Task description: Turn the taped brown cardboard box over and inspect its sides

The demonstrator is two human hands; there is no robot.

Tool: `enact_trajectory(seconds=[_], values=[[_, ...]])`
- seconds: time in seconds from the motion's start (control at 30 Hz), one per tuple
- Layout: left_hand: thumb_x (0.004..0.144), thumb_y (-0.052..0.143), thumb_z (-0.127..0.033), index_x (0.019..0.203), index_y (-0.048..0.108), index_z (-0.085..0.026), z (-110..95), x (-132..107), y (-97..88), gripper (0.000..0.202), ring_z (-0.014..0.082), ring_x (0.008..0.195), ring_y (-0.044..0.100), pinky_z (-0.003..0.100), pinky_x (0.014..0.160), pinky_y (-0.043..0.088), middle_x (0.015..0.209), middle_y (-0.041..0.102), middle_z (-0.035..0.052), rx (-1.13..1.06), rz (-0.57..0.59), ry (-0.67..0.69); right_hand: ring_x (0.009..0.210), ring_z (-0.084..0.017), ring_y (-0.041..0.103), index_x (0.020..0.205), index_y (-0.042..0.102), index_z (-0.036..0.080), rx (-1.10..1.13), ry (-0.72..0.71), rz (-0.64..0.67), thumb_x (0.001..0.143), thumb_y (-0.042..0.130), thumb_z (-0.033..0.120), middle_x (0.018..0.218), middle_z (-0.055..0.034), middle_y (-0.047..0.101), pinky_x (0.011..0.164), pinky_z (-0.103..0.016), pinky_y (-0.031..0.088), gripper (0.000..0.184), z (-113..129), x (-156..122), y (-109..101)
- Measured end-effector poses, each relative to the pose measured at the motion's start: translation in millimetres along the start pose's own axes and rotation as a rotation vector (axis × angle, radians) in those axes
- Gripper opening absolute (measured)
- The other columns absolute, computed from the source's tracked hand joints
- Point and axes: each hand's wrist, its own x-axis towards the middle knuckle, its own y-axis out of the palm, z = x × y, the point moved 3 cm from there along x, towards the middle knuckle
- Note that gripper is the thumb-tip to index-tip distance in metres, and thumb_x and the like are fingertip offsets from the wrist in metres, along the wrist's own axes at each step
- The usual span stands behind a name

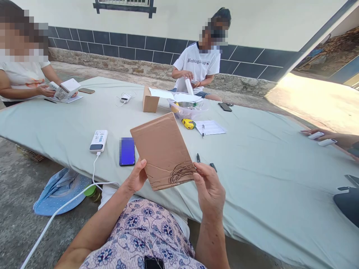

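A flat piece of brown cardboard [162,149] is held up tilted over the near edge of the table. Dark scribbled loops mark its lower right corner. My left hand [137,177] grips the lower left edge, thumb on the face. At the right corner my right hand [209,186] pinches the edge between thumb and fingers. Just behind that hand lie a black pen [198,158] and a small black object [213,167], perhaps its cap. Left of the cardboard are a phone with a blue screen [127,151] and a white power bank [98,141] with a cable plugged in.
A clear plastic basket [190,112] of items, a cardboard box [150,101], a yellow tape measure [188,123] and a paper sheet [213,127] sit farther back. Two people handle things across the table; another person's hand [314,132] is at right. A white cable [64,203] crosses lower left.
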Motion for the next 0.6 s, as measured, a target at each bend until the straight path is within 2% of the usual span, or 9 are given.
enact_trajectory(seconds=[0.17, 0.23, 0.3, 0.43, 0.6], values=[[0.079, 0.08, -0.057, 0.145, 0.058, -0.026, 3, 2, -0.4, 0.076, 0.036, 0.141, 0.054, 0.047, 0.114, 0.048, 0.14, 0.069, 0.0098, -0.035, -0.005, -0.081, 0.106, -0.024, 0.068, 0.118, 0.075, 0.026, -0.03, -0.015, -0.001, 0.095, 0.066, 0.033, 0.114, -0.0095, 0.074, 0.083, -0.039, 0.057, 0.026, -1, -1, 0], [0.079, 0.079, -0.058, 0.146, 0.056, -0.029, 3, 1, 0.4, 0.077, 0.0362, 0.139, 0.055, 0.049, 0.109, 0.051, 0.143, 0.067, 0.0098, 0.001, 0.011, -0.139, 0.107, -0.025, 0.067, 0.118, 0.074, 0.025, -0.051, 0.002, -0.028, 0.094, 0.068, 0.035, 0.114, -0.0098, 0.074, 0.083, -0.039, 0.056, 0.026, -4, -2, 0], [0.078, 0.081, -0.055, 0.151, 0.048, -0.036, 2, -2, 3.2, 0.082, 0.0357, 0.137, 0.056, 0.051, 0.104, 0.054, 0.147, 0.064, 0.0088, 0.077, 0.046, -0.197, 0.107, -0.025, 0.067, 0.117, 0.074, 0.024, -0.076, 0.033, -0.076, 0.094, 0.068, 0.037, 0.114, -0.01, 0.074, 0.085, -0.04, 0.055, 0.027, -9, -2, -1], [0.073, 0.089, -0.042, 0.158, 0.028, -0.047, -4, -10, 12.3, 0.106, 0.0356, 0.133, 0.057, 0.051, 0.096, 0.058, 0.151, 0.058, 0.0092, 0.236, 0.1, -0.245, 0.104, -0.024, 0.067, 0.117, 0.073, 0.022, -0.082, 0.12, -0.16, 0.093, 0.068, 0.04, 0.115, -0.0099, 0.073, 0.086, -0.04, 0.055, 0.03, -15, -2, -1], [0.065, 0.093, -0.044, 0.161, 0.017, -0.045, -7, -12, 19.7, 0.122, 0.0362, 0.129, 0.058, 0.049, 0.09, 0.058, 0.146, 0.057, 0.0123, 0.315, 0.098, -0.208, 0.107, -0.024, 0.067, 0.121, 0.07, 0.023, -0.093, 0.142, -0.169, 0.094, 0.066, 0.042, 0.12, -0.0109, 0.071, 0.083, -0.038, 0.057, 0.033, -15, -4, 0]])
